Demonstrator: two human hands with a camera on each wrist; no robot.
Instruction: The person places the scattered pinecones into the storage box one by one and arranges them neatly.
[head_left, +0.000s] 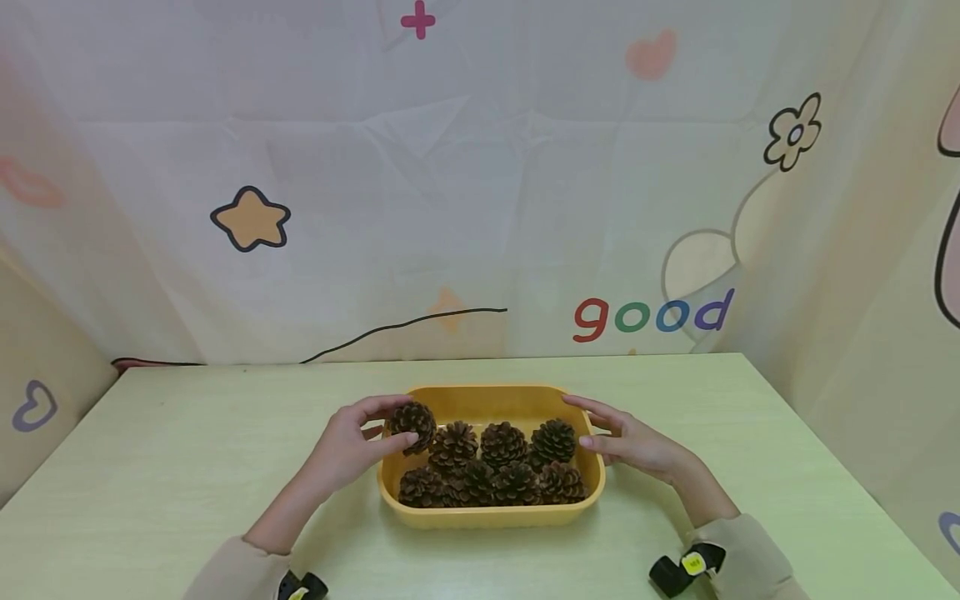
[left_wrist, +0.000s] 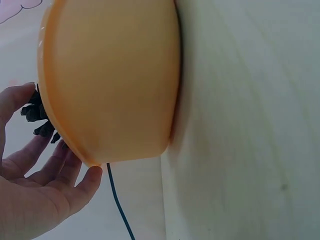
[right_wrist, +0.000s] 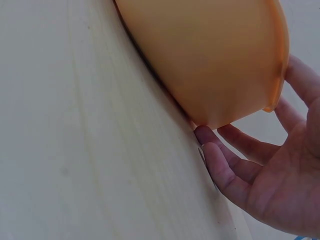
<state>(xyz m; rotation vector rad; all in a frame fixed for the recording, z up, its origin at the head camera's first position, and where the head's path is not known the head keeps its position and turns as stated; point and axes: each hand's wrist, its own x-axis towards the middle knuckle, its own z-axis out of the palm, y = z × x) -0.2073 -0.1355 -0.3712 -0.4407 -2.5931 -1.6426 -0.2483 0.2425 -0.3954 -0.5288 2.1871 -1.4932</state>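
Observation:
A yellow plastic basin (head_left: 491,518) stands on the table with several brown pine cones (head_left: 504,445) in it. At its left end my left hand (head_left: 352,442) grips a pine cone (head_left: 414,423) between thumb and fingers, close to the rim. Part of that cone shows past the basin wall (left_wrist: 115,80) in the left wrist view. My right hand (head_left: 637,442) holds the basin's right end, thumb at the rim and index finger at the far corner. From the right wrist, the other fingers (right_wrist: 235,170) appear against the outer wall, low near the table.
The pale wooden table (head_left: 187,450) reaches back to a printed cloth (head_left: 360,208) that hangs behind and on both sides. Dark wrist cameras (head_left: 686,571) sit on the beige sleeves (head_left: 750,554).

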